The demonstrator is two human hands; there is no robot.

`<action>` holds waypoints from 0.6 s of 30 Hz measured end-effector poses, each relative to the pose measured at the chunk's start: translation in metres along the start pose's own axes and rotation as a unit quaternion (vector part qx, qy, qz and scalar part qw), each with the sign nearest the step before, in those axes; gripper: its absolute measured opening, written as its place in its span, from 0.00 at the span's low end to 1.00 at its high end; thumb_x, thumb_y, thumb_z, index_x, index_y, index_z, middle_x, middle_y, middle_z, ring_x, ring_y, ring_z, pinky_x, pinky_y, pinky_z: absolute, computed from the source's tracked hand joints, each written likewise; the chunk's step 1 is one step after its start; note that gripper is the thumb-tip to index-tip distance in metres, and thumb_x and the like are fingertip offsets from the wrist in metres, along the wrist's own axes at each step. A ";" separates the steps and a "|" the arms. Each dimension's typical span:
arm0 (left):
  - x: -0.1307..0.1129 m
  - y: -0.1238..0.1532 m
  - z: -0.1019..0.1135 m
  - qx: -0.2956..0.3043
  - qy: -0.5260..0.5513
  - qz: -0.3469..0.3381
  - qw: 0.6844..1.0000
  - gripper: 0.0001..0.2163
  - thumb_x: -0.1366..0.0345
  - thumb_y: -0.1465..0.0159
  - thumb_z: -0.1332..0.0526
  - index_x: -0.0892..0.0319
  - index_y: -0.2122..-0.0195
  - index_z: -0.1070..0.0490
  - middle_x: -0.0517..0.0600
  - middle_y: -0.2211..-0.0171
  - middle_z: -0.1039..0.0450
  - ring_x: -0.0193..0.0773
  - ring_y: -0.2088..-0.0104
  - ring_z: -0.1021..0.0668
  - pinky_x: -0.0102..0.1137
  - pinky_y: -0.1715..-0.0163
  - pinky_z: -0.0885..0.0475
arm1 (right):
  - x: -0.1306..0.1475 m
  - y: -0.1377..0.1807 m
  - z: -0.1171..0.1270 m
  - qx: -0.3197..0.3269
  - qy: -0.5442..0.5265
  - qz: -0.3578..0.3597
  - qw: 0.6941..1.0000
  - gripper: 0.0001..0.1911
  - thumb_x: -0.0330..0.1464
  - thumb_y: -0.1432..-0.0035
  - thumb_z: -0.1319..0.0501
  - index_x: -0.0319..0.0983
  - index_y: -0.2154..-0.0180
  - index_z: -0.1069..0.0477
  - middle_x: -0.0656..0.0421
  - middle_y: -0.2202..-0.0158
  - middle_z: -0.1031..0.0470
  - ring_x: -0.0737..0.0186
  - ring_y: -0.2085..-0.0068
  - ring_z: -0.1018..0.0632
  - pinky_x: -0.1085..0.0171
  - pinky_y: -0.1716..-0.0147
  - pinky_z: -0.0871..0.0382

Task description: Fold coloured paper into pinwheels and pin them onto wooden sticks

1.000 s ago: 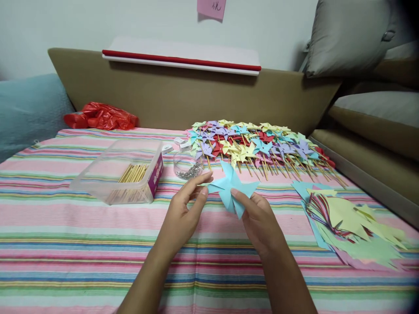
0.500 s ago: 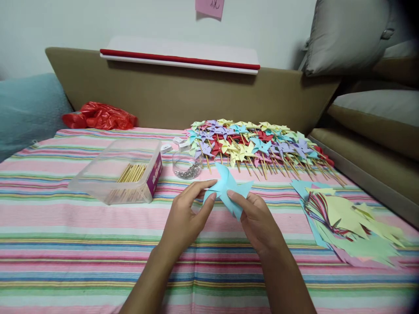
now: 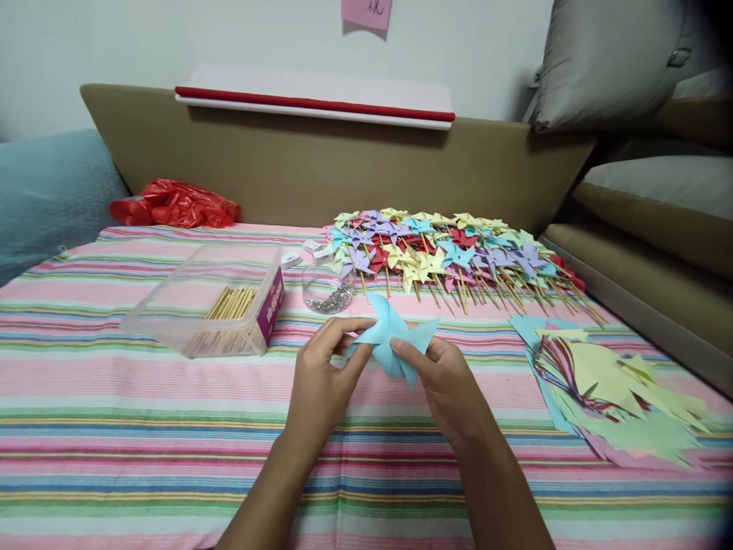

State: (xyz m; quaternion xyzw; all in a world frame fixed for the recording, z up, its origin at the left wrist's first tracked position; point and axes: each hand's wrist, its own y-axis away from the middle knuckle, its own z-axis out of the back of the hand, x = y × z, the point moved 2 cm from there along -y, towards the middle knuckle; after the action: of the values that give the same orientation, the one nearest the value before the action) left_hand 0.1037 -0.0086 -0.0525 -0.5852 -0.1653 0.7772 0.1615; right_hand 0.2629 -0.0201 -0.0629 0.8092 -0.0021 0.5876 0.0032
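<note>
So the surface is a bed or mattress covered in a striped sheet point(image 3: 114, 428), mostly pink with green, blue and yellow bands. On it there's a clear plastic box of wooden sticks point(image 3: 209, 302) on the left, a small clear cup of silvery pins point(image 3: 327, 290) just beside it, and a crumpled red plastic bag point(image 3: 175, 205) at the far edge. A big heap of finished paper pinwheels point(image 3: 452, 256) lies further back, with a stack of cut coloured paper point(image 3: 615, 401) near the right edge.
</note>
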 end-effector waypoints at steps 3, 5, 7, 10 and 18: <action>-0.002 0.000 -0.001 -0.015 0.006 0.002 1.000 0.06 0.65 0.34 0.35 0.52 0.57 0.21 0.48 0.61 0.22 0.38 0.63 0.23 0.32 0.63 0.29 | 0.002 0.001 -0.002 0.010 0.006 0.007 1.000 0.10 0.39 0.43 0.31 0.39 0.66 0.22 0.60 0.62 0.21 0.62 0.62 0.25 0.64 0.61 0.33; -0.004 0.001 -0.001 -0.019 0.013 0.003 1.000 0.05 0.65 0.34 0.36 0.53 0.58 0.21 0.48 0.61 0.22 0.39 0.62 0.22 0.32 0.63 0.29 | 0.003 0.001 -0.004 0.010 0.006 0.006 1.000 0.09 0.39 0.43 0.31 0.39 0.67 0.22 0.60 0.62 0.20 0.62 0.62 0.25 0.64 0.61 0.32; -0.005 0.002 -0.001 -0.018 0.024 0.017 0.999 0.05 0.64 0.34 0.36 0.53 0.59 0.21 0.49 0.62 0.23 0.40 0.61 0.22 0.33 0.62 0.28 | 0.003 0.002 -0.005 0.001 0.003 0.000 1.000 0.11 0.39 0.45 0.30 0.39 0.71 0.23 0.59 0.64 0.20 0.61 0.63 0.24 0.63 0.62 0.32; -0.006 0.003 0.000 -0.006 0.092 0.068 0.993 0.10 0.62 0.33 0.37 0.52 0.51 0.25 0.49 0.55 0.23 0.39 0.61 0.20 0.32 0.62 0.27 | -0.001 0.000 -0.006 -0.040 -0.035 -0.008 0.999 0.11 0.40 0.47 0.28 0.39 0.68 0.22 0.59 0.64 0.19 0.60 0.62 0.23 0.62 0.61 0.30; 0.000 0.000 -0.008 0.061 0.237 0.210 0.947 0.18 0.56 0.40 0.29 0.57 0.52 0.26 0.51 0.56 0.24 0.38 0.55 0.22 0.30 0.54 0.28 | -0.010 0.001 -0.028 -0.127 -0.201 0.003 0.971 0.09 0.39 0.47 0.28 0.40 0.68 0.22 0.58 0.65 0.19 0.57 0.60 0.21 0.60 0.59 0.27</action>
State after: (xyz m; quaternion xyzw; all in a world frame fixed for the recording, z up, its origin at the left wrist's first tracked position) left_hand 0.1118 -0.0081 -0.0543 -0.7628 0.0519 0.6413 0.0641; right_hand 0.2332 -0.0208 -0.0641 0.9036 -0.0796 0.4078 0.1042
